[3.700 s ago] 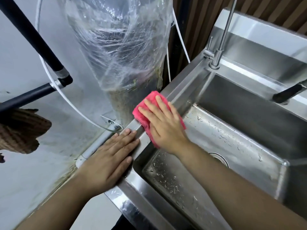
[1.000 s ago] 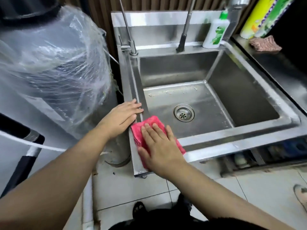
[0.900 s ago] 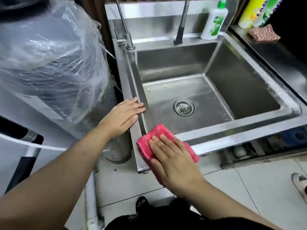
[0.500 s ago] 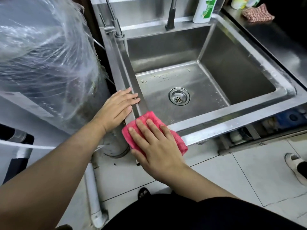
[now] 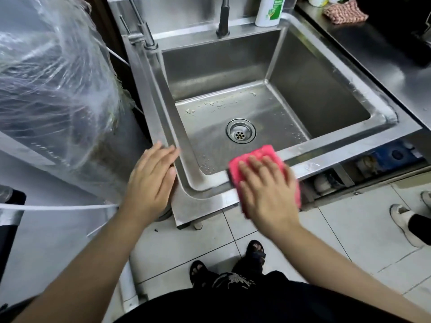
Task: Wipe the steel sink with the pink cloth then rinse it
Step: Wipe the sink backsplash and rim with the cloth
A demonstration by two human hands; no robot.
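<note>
- The right hand [image 5: 268, 190] lay flat, fingers spread, pressing the pink cloth [image 5: 256, 155] onto the steel sink [image 5: 326, 145] front rim, at 5 o'clock from the drain [image 5: 240, 131].
- The left hand [image 5: 151, 176] rested open on the sink's 7 o'clock corner, holding nothing.

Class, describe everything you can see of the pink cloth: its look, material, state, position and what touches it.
The pink cloth is bright pink-red, soft-looking fabric, apparently folded into a thick pad. It lies flat on the front rim of the steel sink, its far edge just over the basin and its near edge overhanging the front. The right hand presses on it, palm down with fingers spread, hiding most of it. Motion blur hides its weave, and whether it is wet cannot be told.
</note>
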